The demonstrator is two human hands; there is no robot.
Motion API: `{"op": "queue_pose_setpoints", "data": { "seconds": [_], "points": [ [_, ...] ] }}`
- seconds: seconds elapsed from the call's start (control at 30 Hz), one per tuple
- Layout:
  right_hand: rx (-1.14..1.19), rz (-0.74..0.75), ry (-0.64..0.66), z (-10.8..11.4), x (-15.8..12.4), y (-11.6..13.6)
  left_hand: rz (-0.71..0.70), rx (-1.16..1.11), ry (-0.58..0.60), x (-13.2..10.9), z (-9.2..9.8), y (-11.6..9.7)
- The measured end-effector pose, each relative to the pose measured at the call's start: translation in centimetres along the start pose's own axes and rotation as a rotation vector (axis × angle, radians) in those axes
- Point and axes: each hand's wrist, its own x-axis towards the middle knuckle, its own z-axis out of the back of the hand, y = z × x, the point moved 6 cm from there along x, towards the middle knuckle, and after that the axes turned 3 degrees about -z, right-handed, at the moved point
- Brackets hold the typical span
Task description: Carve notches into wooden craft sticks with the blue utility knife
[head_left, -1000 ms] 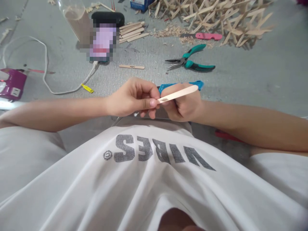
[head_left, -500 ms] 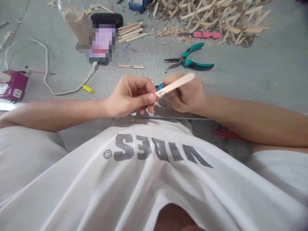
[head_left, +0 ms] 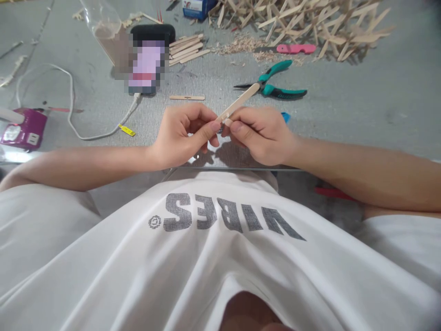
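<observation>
My left hand (head_left: 189,135) pinches a wooden popsicle stick (head_left: 243,99) between thumb and fingers. The stick slants up to the right, with a cut notch near its held part. Close against it, my right hand (head_left: 263,135) is closed, its thumb and fingertips at the notch, where a small pale sliver shows. A blue-handled tool (head_left: 285,117) pokes out behind the right hand; most of it is hidden, and its kind is unclear. Beyond the hands lies another notched popsicle stick (head_left: 187,97). Teal-handled needle-nose pliers (head_left: 275,85) lie open past the stick's tip.
A stack of popsicle sticks (head_left: 186,48) lies beside a phone (head_left: 146,66) on a white cable (head_left: 71,101). Behind are wood shavings (head_left: 237,43), a pink-handled knife (head_left: 296,48) and a pile of joined sticks (head_left: 306,23). A purple box (head_left: 25,128) stands left. The table edge (head_left: 227,168) is near my shirt.
My right hand has turned and its thumb and fingertips have come to the notch. The stick has shifted slightly left and tilts more steeply. My left hand keeps its pinch.
</observation>
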Motion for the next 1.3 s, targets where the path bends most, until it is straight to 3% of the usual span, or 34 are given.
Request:
{"op": "queue_pose_setpoints", "data": {
  "seconds": [0.27,0.5,0.67,0.77,1.0,1.3],
  "points": [
    [0.294,-0.141,0.104,-0.7,0.4,-1.1,-0.019,0.035,-0.016,0.0,0.0,-0.1],
    [0.5,-0.232,0.095,-0.8,1.1,-2.2,0.051,0.031,0.015,0.3,0.1,0.3],
    [0.703,-0.278,-0.007,1.0,1.7,-2.7,0.126,-0.015,-0.031,0.5,0.3,0.4],
    [0.592,-0.287,-0.024,1.3,1.3,-2.2,0.142,-0.047,-0.049,0.7,0.3,0.5],
    [0.051,-0.142,-0.054,0.7,0.5,-0.5,0.086,-0.076,-0.036,0.8,0.4,1.0],
    [-0.099,-0.119,-0.047,0.3,0.8,0.1,0.044,-0.001,-0.035,0.5,0.1,1.0]
  ]
}}
